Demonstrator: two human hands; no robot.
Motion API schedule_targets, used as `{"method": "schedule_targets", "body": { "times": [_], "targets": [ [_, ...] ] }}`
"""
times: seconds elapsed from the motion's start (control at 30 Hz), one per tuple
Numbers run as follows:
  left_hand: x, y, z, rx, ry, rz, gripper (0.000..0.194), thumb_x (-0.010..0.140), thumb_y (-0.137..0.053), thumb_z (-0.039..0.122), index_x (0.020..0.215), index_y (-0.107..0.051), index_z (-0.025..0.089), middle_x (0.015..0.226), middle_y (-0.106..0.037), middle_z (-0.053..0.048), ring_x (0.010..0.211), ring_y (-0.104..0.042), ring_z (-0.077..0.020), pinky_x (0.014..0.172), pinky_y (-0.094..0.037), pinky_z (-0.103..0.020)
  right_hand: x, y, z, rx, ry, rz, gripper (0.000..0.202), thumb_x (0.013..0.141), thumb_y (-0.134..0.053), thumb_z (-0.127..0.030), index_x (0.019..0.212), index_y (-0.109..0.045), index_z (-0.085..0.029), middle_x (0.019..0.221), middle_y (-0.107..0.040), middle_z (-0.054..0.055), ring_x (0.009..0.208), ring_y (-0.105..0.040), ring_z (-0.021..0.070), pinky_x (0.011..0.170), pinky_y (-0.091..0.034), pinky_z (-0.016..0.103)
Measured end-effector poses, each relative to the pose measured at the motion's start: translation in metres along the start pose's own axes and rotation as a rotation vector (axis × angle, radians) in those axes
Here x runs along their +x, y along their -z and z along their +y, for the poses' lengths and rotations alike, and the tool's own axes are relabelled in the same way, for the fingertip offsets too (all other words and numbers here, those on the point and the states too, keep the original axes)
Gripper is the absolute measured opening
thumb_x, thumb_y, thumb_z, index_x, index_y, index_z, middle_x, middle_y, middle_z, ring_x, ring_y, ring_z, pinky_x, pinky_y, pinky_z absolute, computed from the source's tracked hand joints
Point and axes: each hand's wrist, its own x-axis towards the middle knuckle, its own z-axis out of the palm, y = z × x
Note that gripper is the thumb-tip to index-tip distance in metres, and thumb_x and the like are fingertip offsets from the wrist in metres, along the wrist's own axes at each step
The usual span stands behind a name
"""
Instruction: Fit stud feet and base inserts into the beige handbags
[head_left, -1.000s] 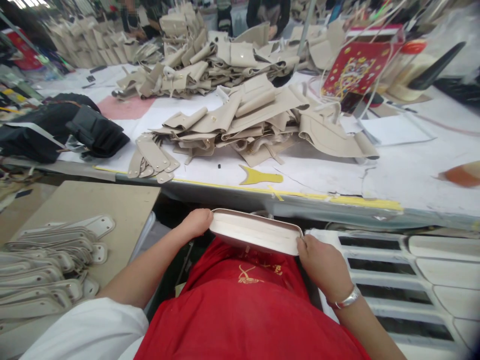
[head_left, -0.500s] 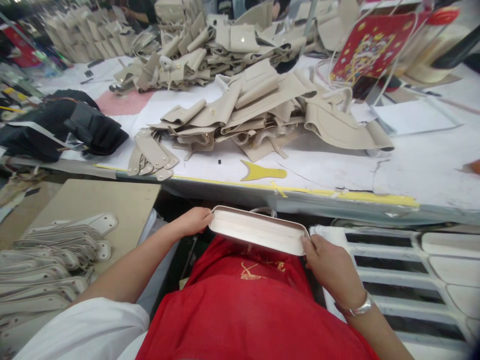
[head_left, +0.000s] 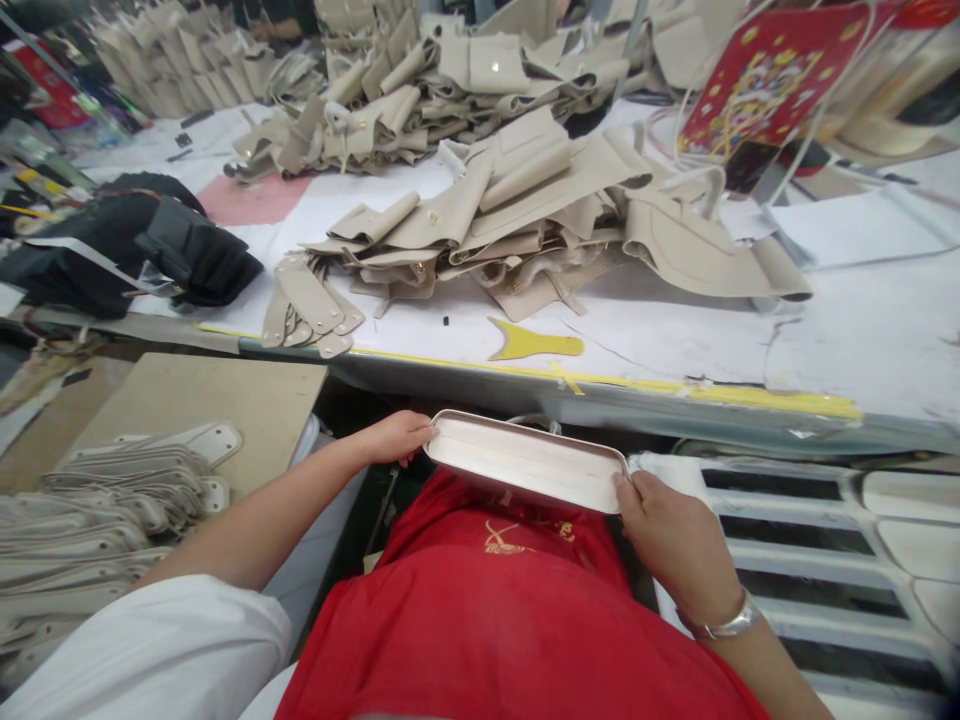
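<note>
A shallow, cream tray-like piece (head_left: 527,462) with a long rounded outline and a thin raised rim is held across my lap, above a red apron (head_left: 480,610). My left hand (head_left: 397,437) pinches its left end between thumb and fingers. At the opposite end my right hand (head_left: 671,530) grips the rim, the thumb on the inner face. The piece tilts slightly, its right end lower and nearer to me. Its underside is hidden.
On the white bench lie beige leather pieces (head_left: 525,215), stacked straps (head_left: 311,305), a yellow forked tool (head_left: 534,340) and a black bag (head_left: 199,250). More straps (head_left: 112,530) are piled at left. A white slatted rack (head_left: 806,545) at right carries similar pieces.
The view has shifted a little, so the bench items sit slightly farther right. Both hands keep their hold on the cream piece, with its pose nearly the same.
</note>
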Motion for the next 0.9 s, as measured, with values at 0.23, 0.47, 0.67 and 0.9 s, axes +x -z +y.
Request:
{"method": "schedule_targets", "body": {
  "times": [0.23, 0.47, 0.67, 0.9],
  "targets": [
    [0.002, -0.004, -0.007, -0.047, 0.048, 0.017, 0.028, 0.082, -0.040, 0.040, 0.066, -0.043, 0.017, 0.051, -0.044, 0.003, 0.038, -0.049, -0.0103, 0.036, -0.043, -0.022, -0.009, 0.000, -0.011, -0.060, -0.048, -0.011, 0.029, 0.092, -0.038, -0.030, 0.077, -0.055, -0.013, 0.060, -0.059, 0.007, 0.052, -0.057, 0.0170, 0.047, -0.016, 0.026],
    [-0.001, 0.004, -0.003, 0.045, 0.009, -0.015, 0.034, 0.077, -0.052, 0.047, 0.064, -0.047, 0.016, 0.049, -0.045, 0.003, 0.036, -0.048, -0.0106, 0.033, -0.038, -0.020, -0.010, 0.000, -0.011, -0.054, -0.043, -0.046, 0.030, 0.093, -0.036, -0.032, 0.077, -0.054, -0.015, 0.063, -0.062, 0.007, 0.058, -0.061, 0.0197, 0.048, -0.018, 0.027],
    [0.007, 0.005, -0.023, -0.409, -0.032, -0.177, 0.053, 0.073, -0.049, 0.067, 0.071, -0.051, 0.013, 0.058, -0.054, -0.001, 0.050, -0.055, -0.0129, 0.048, -0.046, -0.025, -0.008, 0.005, -0.008, -0.059, -0.046, -0.020, 0.028, 0.092, -0.038, -0.029, 0.080, -0.057, -0.012, 0.063, -0.061, 0.008, 0.058, -0.060, 0.0187, 0.048, -0.021, 0.027],
    [0.016, -0.015, -0.044, -0.600, -0.129, -0.118, 0.050, 0.072, -0.052, 0.064, 0.070, -0.045, 0.015, 0.055, -0.045, 0.004, 0.045, -0.045, -0.0071, 0.044, -0.036, -0.020, -0.003, 0.008, -0.005, -0.031, -0.031, -0.030, 0.030, 0.091, -0.037, -0.029, 0.080, -0.058, -0.012, 0.061, -0.060, 0.008, 0.057, -0.058, 0.0171, 0.049, -0.024, 0.026]
  ]
}}
